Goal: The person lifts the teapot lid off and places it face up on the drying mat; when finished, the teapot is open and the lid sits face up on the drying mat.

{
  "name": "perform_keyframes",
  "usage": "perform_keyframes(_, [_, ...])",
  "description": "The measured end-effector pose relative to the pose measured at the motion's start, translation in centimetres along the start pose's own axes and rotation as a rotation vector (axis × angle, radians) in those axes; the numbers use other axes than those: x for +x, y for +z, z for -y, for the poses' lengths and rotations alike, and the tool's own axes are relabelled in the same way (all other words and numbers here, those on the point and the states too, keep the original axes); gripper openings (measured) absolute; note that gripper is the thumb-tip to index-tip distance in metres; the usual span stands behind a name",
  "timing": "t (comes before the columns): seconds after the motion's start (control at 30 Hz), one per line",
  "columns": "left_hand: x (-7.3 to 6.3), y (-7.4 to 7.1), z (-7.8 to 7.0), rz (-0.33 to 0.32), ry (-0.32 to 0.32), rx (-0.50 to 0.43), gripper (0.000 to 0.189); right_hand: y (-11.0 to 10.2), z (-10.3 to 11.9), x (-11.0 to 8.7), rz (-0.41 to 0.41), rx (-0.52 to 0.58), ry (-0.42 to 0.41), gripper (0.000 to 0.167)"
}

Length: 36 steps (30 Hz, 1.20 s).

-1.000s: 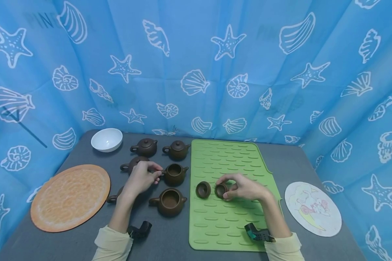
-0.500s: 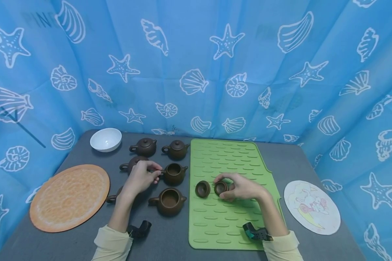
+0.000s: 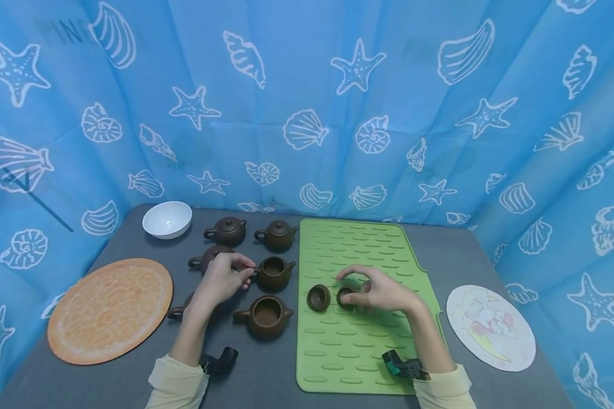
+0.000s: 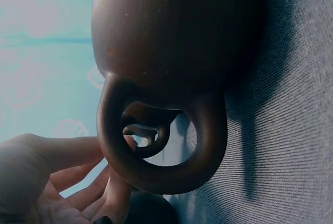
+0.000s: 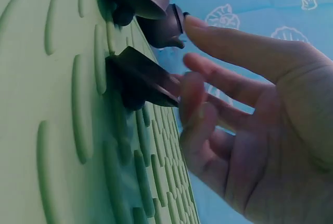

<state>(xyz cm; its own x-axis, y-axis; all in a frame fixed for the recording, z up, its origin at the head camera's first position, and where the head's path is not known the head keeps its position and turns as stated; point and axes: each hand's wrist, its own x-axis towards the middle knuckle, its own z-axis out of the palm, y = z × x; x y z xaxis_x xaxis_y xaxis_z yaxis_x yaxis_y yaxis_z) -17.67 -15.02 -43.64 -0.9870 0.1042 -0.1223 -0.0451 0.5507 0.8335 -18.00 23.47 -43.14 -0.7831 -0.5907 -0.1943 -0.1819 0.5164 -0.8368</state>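
Observation:
In the head view my left hand [image 3: 225,278] pinches the handle of a dark brown lidless teapot [image 3: 274,275] in the middle row. The left wrist view shows the fingertips at that small handle [image 4: 152,139], behind the larger handle [image 4: 164,174] of the front lidless teapot [image 3: 266,318]. My right hand [image 3: 381,291] hovers over the green mat with fingers spread around a small upturned lid [image 3: 345,296]. That lid [image 5: 140,78] leans on its knob in the right wrist view. The thumb is apart from it; whether another fingertip touches it, I cannot tell. A second upturned lid [image 3: 318,297] lies to its left.
Two lidded teapots [image 3: 278,235] stand at the back, and two more are partly hidden by the left arm. A white bowl [image 3: 167,220] sits back left. A round orange mat [image 3: 110,309] lies left, a round white mat [image 3: 491,328] right of the green mat [image 3: 363,341].
My right hand has loosened from the right lid, its thumb and index finger now spread wider. The lid stays on the green mat. My left hand keeps its pinch on the teapot handle.

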Motion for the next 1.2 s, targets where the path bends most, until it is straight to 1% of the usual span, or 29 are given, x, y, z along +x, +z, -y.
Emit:
perform_keyframes(0.07, [0.0,0.0,0.0,-0.004,0.005,0.002,0.016,-0.1,0.2,0.1,-0.035,0.021,-0.006,0.052])
perform_keyframes(0.13, [0.1,0.0,0.0,-0.005,0.008,0.006,0.016,-0.2,0.4,0.4,-0.070,0.041,-0.037,0.051])
perform_keyframes(0.27, [0.4,-0.1,-0.1,-0.001,0.010,0.009,0.018,-0.2,1.6,1.6,-0.099,0.083,-0.057,0.049])
perform_keyframes(0.47, [1.2,-0.8,-0.9,-0.015,0.028,0.004,0.022,0.2,3.5,4.4,-0.111,0.104,-0.073,0.040])
perform_keyframes(0.57, [1.7,-1.2,-1.3,-0.012,0.050,0.011,0.024,0.5,4.2,5.9,-0.112,0.129,-0.086,0.036])
perform_keyframes(0.67, [2.6,-1.6,-1.7,-0.008,0.077,0.016,0.024,0.7,4.9,7.4,-0.118,0.145,-0.093,0.035])
perform_keyframes(0.77, [3.7,-1.8,-2.0,-0.001,0.092,0.022,0.024,0.9,5.6,9.1,-0.127,0.154,-0.089,0.037])
perform_keyframes(0.87, [4.9,-1.9,-2.3,0.012,0.077,0.026,0.025,1.1,6.1,11.0,-0.146,0.164,-0.072,0.037])
perform_keyframes(1.0, [6.4,-1.8,-2.6,0.026,0.030,0.012,0.026,1.6,6.7,13.6,-0.191,0.181,-0.038,0.036])
perform_keyframes(1.1, [7.4,-1.6,-2.8,0.017,-0.005,-0.025,0.027,2.1,7.0,15.3,-0.238,0.219,-0.004,0.035])
perform_keyframes(1.2, [8.0,-1.5,-2.7,-0.010,-0.030,-0.066,0.027,2.5,7.1,16.8,-0.285,0.252,0.022,0.034])
